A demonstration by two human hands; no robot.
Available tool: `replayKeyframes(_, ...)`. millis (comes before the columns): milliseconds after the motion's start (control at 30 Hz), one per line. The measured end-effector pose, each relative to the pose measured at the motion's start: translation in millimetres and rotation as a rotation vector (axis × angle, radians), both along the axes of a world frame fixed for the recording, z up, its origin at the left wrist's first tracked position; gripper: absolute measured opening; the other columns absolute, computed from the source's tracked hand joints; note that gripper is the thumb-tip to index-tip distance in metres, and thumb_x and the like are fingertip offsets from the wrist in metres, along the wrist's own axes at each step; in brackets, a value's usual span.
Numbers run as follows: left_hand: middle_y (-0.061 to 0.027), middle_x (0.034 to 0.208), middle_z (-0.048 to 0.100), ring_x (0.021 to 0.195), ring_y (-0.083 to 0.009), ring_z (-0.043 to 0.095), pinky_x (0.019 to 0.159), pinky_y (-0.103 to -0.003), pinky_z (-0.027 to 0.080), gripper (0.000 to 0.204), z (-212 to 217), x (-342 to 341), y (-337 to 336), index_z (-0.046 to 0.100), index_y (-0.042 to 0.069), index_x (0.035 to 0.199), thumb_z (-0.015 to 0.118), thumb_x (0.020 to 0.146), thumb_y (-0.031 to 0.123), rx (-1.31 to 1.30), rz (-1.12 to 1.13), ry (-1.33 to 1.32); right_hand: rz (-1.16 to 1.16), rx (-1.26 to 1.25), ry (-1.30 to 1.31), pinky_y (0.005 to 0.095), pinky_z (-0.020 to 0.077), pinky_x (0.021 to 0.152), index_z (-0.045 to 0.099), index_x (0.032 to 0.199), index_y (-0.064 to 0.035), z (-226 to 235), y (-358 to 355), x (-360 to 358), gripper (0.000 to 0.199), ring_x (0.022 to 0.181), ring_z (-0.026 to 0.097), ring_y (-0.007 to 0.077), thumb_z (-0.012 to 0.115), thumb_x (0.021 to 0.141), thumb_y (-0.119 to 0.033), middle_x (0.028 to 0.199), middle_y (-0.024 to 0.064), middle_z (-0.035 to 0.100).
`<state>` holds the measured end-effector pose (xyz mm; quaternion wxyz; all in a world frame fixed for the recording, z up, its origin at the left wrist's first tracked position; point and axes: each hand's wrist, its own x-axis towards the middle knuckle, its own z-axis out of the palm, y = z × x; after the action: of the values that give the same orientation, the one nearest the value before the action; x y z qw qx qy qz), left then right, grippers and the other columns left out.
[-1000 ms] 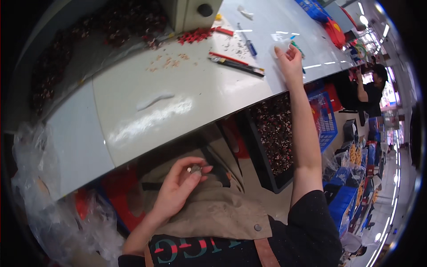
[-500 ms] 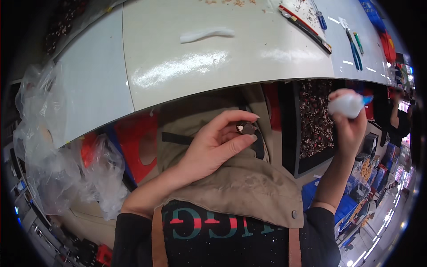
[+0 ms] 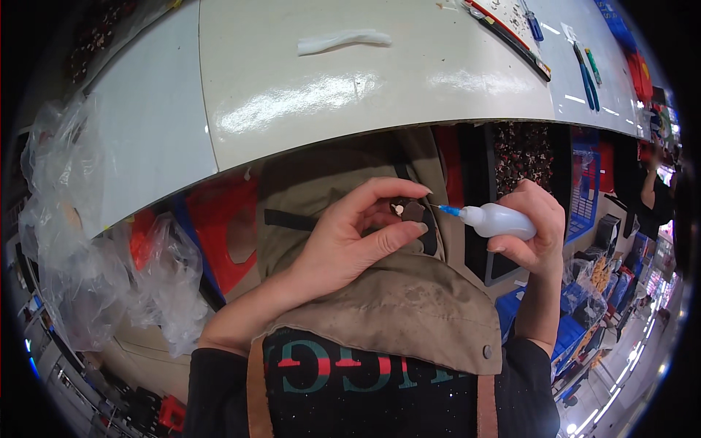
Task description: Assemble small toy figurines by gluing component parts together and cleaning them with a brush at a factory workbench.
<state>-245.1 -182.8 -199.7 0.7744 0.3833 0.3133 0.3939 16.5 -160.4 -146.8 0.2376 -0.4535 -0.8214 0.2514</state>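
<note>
My left hand pinches a small dark part between thumb and fingers, held over my tan apron below the table edge. My right hand grips a small white squeeze bottle with a blue needle tip. The tip points left and sits just to the right of the dark part, almost touching it.
The white worktable spans the top, with a white strip, a red-black tool and blue-green pens on it. Clear plastic bags hang at left. A bin of dark parts and blue crates stand at right.
My right hand came down from the tabletop with the squeeze bottle and brought its tip to the part in my left hand. The view tilted down toward my lap.
</note>
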Motion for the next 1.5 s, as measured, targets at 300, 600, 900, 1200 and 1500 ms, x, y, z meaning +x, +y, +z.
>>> replayKeyframes(300,-0.0025,0.114,0.050,0.094,-0.0088,0.052,0.081,-0.023,0.046,0.035,-4.3,-3.5,-1.0,0.054,0.008,0.119,0.064,0.085,0.010,0.032,0.027,0.006,0.024,0.004,-0.032,0.0302,0.0398,0.050,0.063,0.078,-0.0047,-0.4,2.7,-11.2,0.048,0.056,0.053,0.0216,0.078,0.058,-0.046,0.064,0.0059,0.054)
replayKeyframes(600,-0.0076,0.121,0.047,0.109,-0.0152,0.051,0.090,-0.025,0.044,0.037,-6.5,-7.8,0.5,0.049,0.004,0.121,0.058,0.086,-0.002,0.058,-0.021,0.029,0.040,-0.005,-0.042,0.0303,0.0400,0.050,0.063,0.079,-0.0049,-2.3,5.3,-14.2,0.047,0.057,0.053,0.0215,0.078,0.058,-0.044,0.065,0.0061,0.054)
replayKeyframes(900,-0.0066,0.121,0.047,0.108,-0.0137,0.051,0.089,-0.024,0.043,0.036,-7.2,-8.3,1.0,0.050,0.003,0.121,0.058,0.087,-0.001,0.028,-0.024,0.035,0.042,-0.006,-0.063,0.0307,0.0398,0.051,0.062,0.079,-0.0046,-2.5,6.1,-16.4,0.046,0.058,0.053,0.0217,0.079,0.058,-0.042,0.065,0.0060,0.054)
replayKeyframes(1200,-0.0053,0.119,0.049,0.108,-0.0120,0.051,0.090,-0.024,0.043,0.036,-7.1,-8.4,1.6,0.049,0.004,0.122,0.059,0.087,0.000,0.003,-0.028,0.047,0.035,0.003,-0.100,0.0311,0.0390,0.050,0.062,0.078,-0.0045,1.7,6.6,-20.1,0.047,0.057,0.052,0.0220,0.079,0.057,-0.043,0.064,0.0058,0.052)
replayKeyframes(1500,-0.0056,0.118,0.050,0.107,-0.0119,0.051,0.091,-0.024,0.042,0.046,-4.5,-8.9,2.0,0.041,0.007,0.129,0.060,0.087,0.002,-0.079,-0.033,0.038,0.037,0.016,-0.098,0.0314,0.0385,0.050,0.061,0.077,-0.0042,-2.1,6.2,-19.3,0.048,0.057,0.051,0.0221,0.078,0.057,-0.044,0.064,0.0060,0.052)
